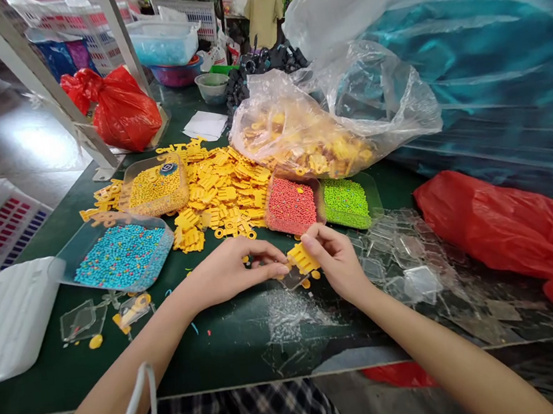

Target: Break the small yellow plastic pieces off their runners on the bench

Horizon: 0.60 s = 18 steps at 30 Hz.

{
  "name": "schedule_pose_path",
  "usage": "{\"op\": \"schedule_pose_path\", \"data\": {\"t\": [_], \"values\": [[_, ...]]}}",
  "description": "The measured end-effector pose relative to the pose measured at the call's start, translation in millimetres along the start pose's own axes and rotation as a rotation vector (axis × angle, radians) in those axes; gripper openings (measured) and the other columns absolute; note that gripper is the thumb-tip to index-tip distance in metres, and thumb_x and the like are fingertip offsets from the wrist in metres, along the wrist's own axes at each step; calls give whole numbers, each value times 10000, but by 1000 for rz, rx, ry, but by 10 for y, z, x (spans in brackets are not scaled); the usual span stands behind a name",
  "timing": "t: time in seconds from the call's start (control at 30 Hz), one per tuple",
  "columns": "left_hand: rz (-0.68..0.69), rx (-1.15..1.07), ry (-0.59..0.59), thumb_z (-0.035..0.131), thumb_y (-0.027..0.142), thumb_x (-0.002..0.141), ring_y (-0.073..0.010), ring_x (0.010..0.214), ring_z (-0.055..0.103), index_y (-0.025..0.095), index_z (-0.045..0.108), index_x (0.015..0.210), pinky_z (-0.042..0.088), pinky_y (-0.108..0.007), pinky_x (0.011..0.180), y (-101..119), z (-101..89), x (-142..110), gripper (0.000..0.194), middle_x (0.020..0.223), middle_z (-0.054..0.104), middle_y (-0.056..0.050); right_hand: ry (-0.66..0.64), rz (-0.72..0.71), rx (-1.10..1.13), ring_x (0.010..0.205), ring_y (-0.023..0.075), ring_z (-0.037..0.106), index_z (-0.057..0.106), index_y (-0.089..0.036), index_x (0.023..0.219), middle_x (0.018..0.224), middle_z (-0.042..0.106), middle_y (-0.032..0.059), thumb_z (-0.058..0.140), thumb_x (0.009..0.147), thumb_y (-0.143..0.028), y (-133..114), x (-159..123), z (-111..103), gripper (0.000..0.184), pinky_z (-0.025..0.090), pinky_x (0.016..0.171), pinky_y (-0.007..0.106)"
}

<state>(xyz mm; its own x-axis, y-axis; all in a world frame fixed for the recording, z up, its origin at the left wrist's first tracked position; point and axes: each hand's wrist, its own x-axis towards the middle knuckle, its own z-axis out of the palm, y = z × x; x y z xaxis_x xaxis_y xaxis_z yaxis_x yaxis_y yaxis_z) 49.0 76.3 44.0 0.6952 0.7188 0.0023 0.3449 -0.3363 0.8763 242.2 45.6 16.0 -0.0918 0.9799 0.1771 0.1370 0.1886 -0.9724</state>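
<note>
Green-topped counter (233, 350) holds a blue bead tray (121, 256), a red bead tray (290, 205) and a green bead tray (349, 203) around loose yellow plastic pieces (219, 194). Close together above it, the right hand (336, 260) pinches a yellow plastic piece (303, 259), while the left hand (229, 273) grips the clear plastic sheet (291, 279) beneath it.

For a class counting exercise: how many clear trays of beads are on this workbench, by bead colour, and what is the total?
Clear tray of yellow beads: 1
Clear tray of turquoise beads: 1
Clear tray of coral-red beads: 1
Clear tray of green beads: 1
Total: 4
</note>
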Motion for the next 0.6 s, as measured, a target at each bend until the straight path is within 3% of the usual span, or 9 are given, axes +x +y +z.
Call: {"op": "schedule_pose_path", "data": {"t": [0.37,0.6], "values": [[0,57,55,605,367,853,-123,643,541,179,724,902,412,-222,624,14,12,1,229,740,685,-2,-30,0,24,475,81,359,443,-217,628,533,427,-58,555,810,-670,10,2,-3,501,306,459,221],[-49,90,7,506,383,902,-140,679,559,169,674,1058,435,-242,646,16,29,-1,313,755,645,-4,-57,29,47,495,84,343,425,-218,647,560,394,-60,554,799,-688,7,-2,9,511,306,455,208]]}}
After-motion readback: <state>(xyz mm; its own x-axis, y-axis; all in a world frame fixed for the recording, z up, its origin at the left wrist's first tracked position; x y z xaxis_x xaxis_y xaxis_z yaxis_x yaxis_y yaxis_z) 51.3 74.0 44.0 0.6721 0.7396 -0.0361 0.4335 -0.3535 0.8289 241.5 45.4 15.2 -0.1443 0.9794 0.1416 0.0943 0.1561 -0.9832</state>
